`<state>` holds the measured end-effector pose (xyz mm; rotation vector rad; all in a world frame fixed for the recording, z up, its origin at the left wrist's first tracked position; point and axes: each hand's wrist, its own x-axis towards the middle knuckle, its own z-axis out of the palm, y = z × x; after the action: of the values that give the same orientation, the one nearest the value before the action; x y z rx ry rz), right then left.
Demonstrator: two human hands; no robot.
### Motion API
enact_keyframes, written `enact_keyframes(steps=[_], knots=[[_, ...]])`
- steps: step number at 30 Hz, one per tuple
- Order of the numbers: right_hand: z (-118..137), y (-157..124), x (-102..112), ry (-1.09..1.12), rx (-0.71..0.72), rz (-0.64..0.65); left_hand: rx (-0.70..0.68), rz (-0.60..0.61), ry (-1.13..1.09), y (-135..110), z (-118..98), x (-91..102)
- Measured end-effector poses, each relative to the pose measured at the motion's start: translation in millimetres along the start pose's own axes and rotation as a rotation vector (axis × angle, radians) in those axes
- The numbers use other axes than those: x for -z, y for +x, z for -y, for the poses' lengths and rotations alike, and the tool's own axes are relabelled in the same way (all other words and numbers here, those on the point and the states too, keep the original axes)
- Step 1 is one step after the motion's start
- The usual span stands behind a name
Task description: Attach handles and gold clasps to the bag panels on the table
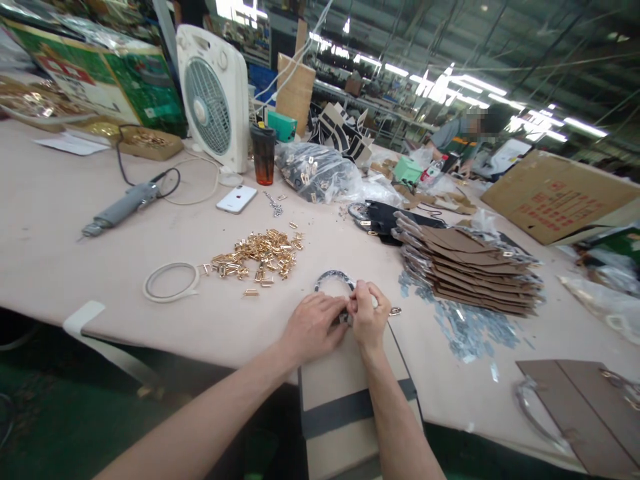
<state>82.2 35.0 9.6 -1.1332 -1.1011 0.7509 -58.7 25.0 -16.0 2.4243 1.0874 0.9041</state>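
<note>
My left hand and my right hand meet at the near table edge, fingers pinched together on the top of a brown paper bag with a dark band. The bag's handle loop curves up just beyond my fingers. A small gold clasp pokes out to the right of my right hand. A pile of gold metal fittings lies on the table a little to the upper left of my hands.
A stack of brown bags sits to the right, with scraps of film below it. A tape ring, a screwdriver tool, a white phone, a tumbler and a fan stand farther left. Another person works at the back.
</note>
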Motion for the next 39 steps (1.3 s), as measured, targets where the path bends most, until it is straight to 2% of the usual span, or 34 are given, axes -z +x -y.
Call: enact_keyframes(steps=[5, 10, 14, 16, 19, 22, 26, 28, 32, 39], knots=[[4, 16, 8, 0.233, -0.046, -0.129, 0.016, -0.026, 0.041, -4, 1, -3.8], [-1, 31, -2, 0.229, -0.151, 0.009, 0.019, -0.008, 0.05, -4, 0, -2.9], [-5, 29, -8, 0.135, -0.173, 0.074, 0.013, 0.006, 0.059, -3, -1, -2.4], [-5, 23, -6, 0.061, -0.135, 0.104, 0.022, 0.01, 0.06, -3, -1, -2.7], [-2, 12, -1, 0.037, -0.041, 0.071, 0.034, 0.011, 0.052, -2, -1, -3.2], [9, 7, 4, 0.153, 0.022, 0.02, 0.033, 0.007, 0.037, -3, 1, -3.6], [22, 7, 4, 0.318, 0.19, -0.003, 0.032, 0.015, 0.022, -4, 4, -4.7], [19, 6, 3, 0.295, 0.158, 0.035, 0.036, 0.014, 0.018, -4, 4, -5.4], [6, -2, 4, 0.197, -0.001, 0.093, 0.031, 0.004, 0.01, -3, 4, -6.9], [14, -20, 5, 0.332, 0.209, 0.008, 0.039, 0.012, 0.008, -5, 4, -6.7]])
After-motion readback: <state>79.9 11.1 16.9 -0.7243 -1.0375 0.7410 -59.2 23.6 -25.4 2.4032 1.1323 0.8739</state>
